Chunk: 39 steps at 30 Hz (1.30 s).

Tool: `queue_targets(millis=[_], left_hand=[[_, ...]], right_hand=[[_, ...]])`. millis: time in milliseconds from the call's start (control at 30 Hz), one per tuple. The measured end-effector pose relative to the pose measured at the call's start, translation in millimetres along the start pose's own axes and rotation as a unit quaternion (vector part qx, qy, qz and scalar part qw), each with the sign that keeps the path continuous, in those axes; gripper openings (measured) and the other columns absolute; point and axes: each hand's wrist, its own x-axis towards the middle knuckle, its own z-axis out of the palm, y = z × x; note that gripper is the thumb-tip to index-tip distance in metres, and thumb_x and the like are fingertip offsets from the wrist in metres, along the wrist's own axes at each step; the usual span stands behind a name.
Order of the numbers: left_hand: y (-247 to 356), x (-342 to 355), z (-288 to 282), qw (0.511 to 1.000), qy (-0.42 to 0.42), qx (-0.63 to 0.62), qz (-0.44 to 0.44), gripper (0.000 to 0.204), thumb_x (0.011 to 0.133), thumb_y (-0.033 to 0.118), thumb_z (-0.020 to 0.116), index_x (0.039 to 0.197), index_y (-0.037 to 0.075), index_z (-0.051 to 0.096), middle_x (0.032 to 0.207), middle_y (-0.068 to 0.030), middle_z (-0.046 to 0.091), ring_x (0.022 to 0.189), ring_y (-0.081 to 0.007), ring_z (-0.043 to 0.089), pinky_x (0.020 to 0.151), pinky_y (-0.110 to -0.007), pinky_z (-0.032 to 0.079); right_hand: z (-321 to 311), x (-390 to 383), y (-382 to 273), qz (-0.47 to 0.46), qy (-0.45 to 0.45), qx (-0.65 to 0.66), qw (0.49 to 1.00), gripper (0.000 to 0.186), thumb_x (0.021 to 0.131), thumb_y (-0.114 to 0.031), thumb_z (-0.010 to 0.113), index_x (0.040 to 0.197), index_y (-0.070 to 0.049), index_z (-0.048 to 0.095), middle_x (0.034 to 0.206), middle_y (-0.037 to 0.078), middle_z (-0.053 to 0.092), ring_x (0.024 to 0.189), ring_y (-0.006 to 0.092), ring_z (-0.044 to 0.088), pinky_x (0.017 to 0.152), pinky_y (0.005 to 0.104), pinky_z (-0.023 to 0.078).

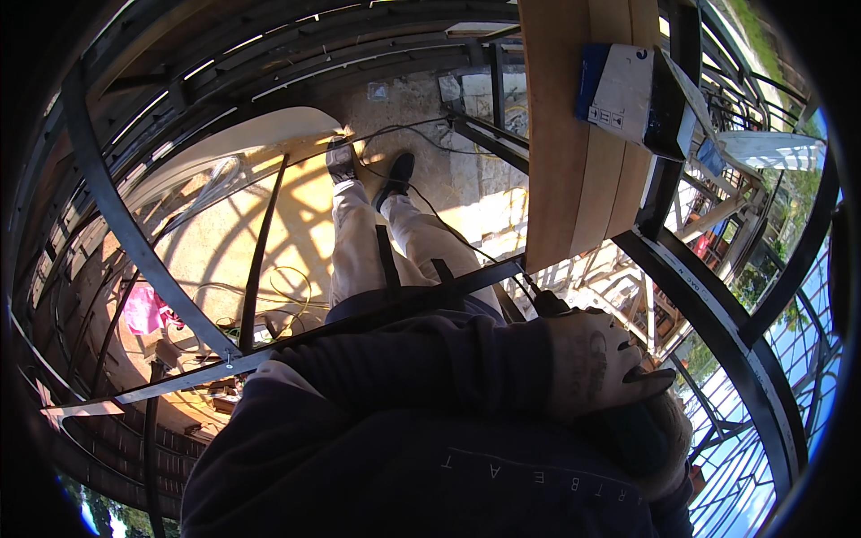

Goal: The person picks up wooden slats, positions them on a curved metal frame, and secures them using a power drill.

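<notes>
My left forearm crosses my body to the right. My left hand [592, 359], in a pale glove with dark fingertips, is wrapped over the front of a dark power drill [551, 303]. Beyond the hand, the drill's black nose points up and left toward the corner where wooden planks [583, 197] meet a dark steel bar [395, 300]. Behind the drill's dark body, my right hand [671, 435] closes round the rear end; most of its fingers are hidden. In front of my waist, the steel bar runs sideways just past the left sleeve.
A white and blue cardboard box [623, 94] rests on the planks. Curved dark steel beams [717, 314] rise at the right, with more framing at the left. A black cable [439, 215] passes my legs. Below lie a pale curved panel [242, 134] and a pink cloth [143, 309].
</notes>
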Motion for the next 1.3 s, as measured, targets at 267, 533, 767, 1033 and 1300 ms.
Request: queue_targets(millis=[267,533,767,1033,1300], left_hand=[[0.3,-0.4,-1.6,1.0,-0.009,0.009,0.002,0.062,0.097,0.02,0.056,0.156,0.007,0.041,0.101,-0.0153,0.067,0.086,-0.0299,0.07,0.074,-0.042,0.056],[0.3,0.5,-5.2,0.999,-0.031,0.01,-0.005,0.062,0.097,0.02,0.055,0.156,0.006,0.041,0.104,-0.0157,0.067,0.088,-0.0299,0.07,0.076,-0.042,0.056],[1.1,-0.5,-6.6,1.0,-0.009,-0.003,-0.005,0.06,0.098,0.018,0.053,0.156,0.006,0.041,0.104,-0.0153,0.068,0.09,-0.0297,0.07,0.079,-0.044,0.055],[-0.6,0.0,-3.9,1.0,-0.006,0.009,-0.002,0.06,0.098,0.019,0.054,0.155,0.006,0.042,0.098,-0.0139,0.068,0.083,-0.0287,0.069,0.074,-0.042,0.054],[-0.4,0.2,-5.6,1.0,-0.007,0.001,-0.007,0.059,0.097,0.018,0.054,0.154,0.006,0.043,0.097,-0.0144,0.068,0.085,-0.0294,0.069,0.074,-0.042,0.055]], right_hand=[[-4.0,0.4,-0.1,0.001,-0.001,0.0,1.0,0.051,0.076,-0.004,0.076,0.127,-0.003,0.069,0.118,0.017,0.072,0.107,0.0339,0.072,0.091,0.0418,0.057],[-5.0,0.6,0.2,0.0,-0.002,-0.002,1.0,0.052,0.076,-0.005,0.077,0.128,-0.003,0.069,0.119,0.017,0.072,0.107,0.0338,0.072,0.091,0.0418,0.057],[-4.7,0.7,-2.4,0.002,-0.002,-0.003,1.0,0.053,0.076,-0.006,0.077,0.128,-0.003,0.068,0.119,0.017,0.072,0.107,0.0338,0.072,0.092,0.0419,0.057],[-7.4,0.9,-3.0,0.002,-0.004,-0.005,1.0,0.054,0.075,-0.006,0.078,0.128,-0.003,0.068,0.119,0.018,0.072,0.107,0.0338,0.072,0.092,0.042,0.057],[-9.3,1.0,-4.3,0.004,-0.007,-0.007,1.0,0.055,0.075,-0.007,0.078,0.129,-0.003,0.068,0.119,0.018,0.072,0.108,0.0337,0.072,0.093,0.0421,0.057]])
